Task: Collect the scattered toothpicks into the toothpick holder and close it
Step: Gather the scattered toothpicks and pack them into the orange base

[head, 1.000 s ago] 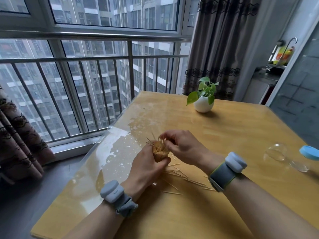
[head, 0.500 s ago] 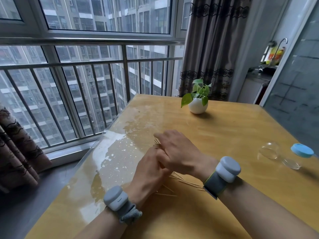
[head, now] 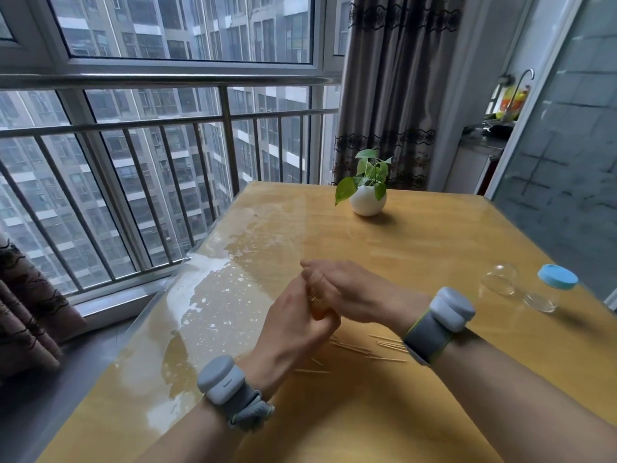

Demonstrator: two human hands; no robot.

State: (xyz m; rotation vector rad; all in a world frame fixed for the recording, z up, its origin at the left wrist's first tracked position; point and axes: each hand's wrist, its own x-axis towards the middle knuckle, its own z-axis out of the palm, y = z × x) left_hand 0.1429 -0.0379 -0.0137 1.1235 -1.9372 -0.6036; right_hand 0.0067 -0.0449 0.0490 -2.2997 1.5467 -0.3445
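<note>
My left hand (head: 295, 329) grips a bundle of toothpicks (head: 315, 304); only a small patch of the bundle shows between my two hands. My right hand (head: 350, 289) lies flat over the bundle's top with its fingers straight, pressing on it. Several loose toothpicks (head: 367, 350) lie on the wooden table (head: 417, 248) just below my hands and by my right wrist. The clear toothpick holder (head: 541, 297) with its blue lid (head: 557, 276) lies at the right of the table, with a clear dome-shaped piece (head: 499, 279) beside it.
A small white pot with a green plant (head: 367, 192) stands at the far middle of the table. The table's left edge runs along a railed window. A grey wall borders the right side. Both wrists wear grey bands.
My right hand has moved from pinching at the splayed toothpick tips to lying flat over the bundle, hiding most of it. The view has shifted slightly.
</note>
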